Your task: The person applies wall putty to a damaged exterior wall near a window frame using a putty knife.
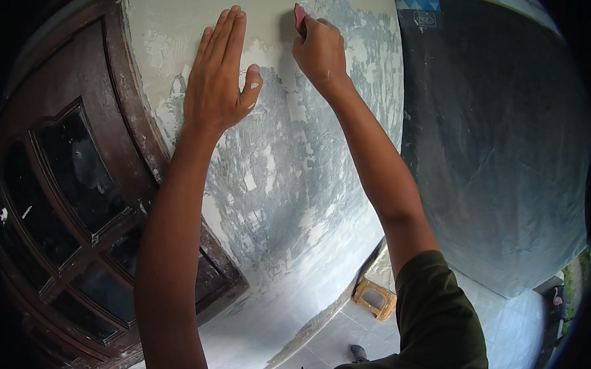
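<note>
My left hand (214, 84) lies flat against the wall (264, 157), its fingers stretched upward and the thumb out to the side. White flecks stick to that thumb. To its right and slightly higher, my right hand (321, 52) is closed round a small red scraper (300, 19), which meets the wall near the top. My fist hides most of the tool. Cream paint coats the upper wall, while patchy grey with white scraps shows below and around my right hand.
On the left is a dark brown wooden door (72, 66) with glass panes. A dark sheet (499, 139) hangs at the right. Low down, a yellow-brown stool (375, 299) stands on the tiled floor (332, 339) beside the wall.
</note>
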Action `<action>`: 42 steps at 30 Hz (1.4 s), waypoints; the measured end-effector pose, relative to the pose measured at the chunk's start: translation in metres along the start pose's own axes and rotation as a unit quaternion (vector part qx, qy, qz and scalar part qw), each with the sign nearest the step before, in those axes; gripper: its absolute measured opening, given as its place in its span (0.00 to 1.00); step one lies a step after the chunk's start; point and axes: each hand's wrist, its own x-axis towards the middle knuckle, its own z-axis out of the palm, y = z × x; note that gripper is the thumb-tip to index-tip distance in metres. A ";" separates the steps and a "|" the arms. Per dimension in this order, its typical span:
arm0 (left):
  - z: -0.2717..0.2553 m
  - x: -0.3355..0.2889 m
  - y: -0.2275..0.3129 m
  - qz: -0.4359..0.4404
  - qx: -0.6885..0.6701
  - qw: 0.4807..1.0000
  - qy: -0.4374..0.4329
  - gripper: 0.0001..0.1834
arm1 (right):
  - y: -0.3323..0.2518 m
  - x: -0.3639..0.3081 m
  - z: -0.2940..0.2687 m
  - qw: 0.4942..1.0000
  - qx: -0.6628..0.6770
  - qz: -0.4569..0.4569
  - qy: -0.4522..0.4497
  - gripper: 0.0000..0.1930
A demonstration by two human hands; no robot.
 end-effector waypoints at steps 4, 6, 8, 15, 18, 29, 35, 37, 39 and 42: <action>-0.006 -0.002 -0.005 0.002 0.015 1.000 -0.002 0.38 | -0.020 -0.017 0.018 0.996 -0.029 -0.052 -0.069 0.08; -0.006 -0.006 -0.008 0.001 0.010 1.000 0.000 0.38 | -0.043 -0.053 0.008 0.992 0.040 -0.085 -0.083 0.09; -0.011 -0.008 -0.009 0.001 0.011 1.000 -0.001 0.38 | -0.054 -0.066 0.001 0.988 0.090 -0.100 -0.077 0.10; 0.001 0.001 0.003 0.002 0.037 0.999 -0.033 0.40 | 0.035 0.020 0.002 0.998 0.022 -0.027 0.046 0.13; -0.006 -0.001 0.000 0.004 0.059 0.997 -0.041 0.40 | 0.052 0.026 0.018 0.998 -0.013 -0.052 0.021 0.13; -0.003 -0.004 0.002 0.010 0.057 0.997 -0.057 0.39 | 0.034 -0.006 -0.006 0.994 0.098 -0.046 0.007 0.09; -0.001 -0.004 0.001 0.009 0.065 0.995 -0.071 0.40 | 0.053 -0.004 0.028 0.995 0.003 -0.093 -0.038 0.11; -0.004 -0.004 -0.001 0.007 0.073 0.995 -0.069 0.39 | 0.026 -0.041 0.017 0.987 0.013 -0.134 -0.084 0.16; -0.011 -0.008 -0.004 0.008 0.081 0.994 -0.075 0.38 | -0.002 -0.061 0.000 0.979 0.087 -0.153 -0.098 0.18; -0.005 -0.006 -0.002 0.009 0.079 0.994 -0.076 0.37 | 0.010 -0.022 -0.017 0.989 0.101 -0.095 -0.056 0.15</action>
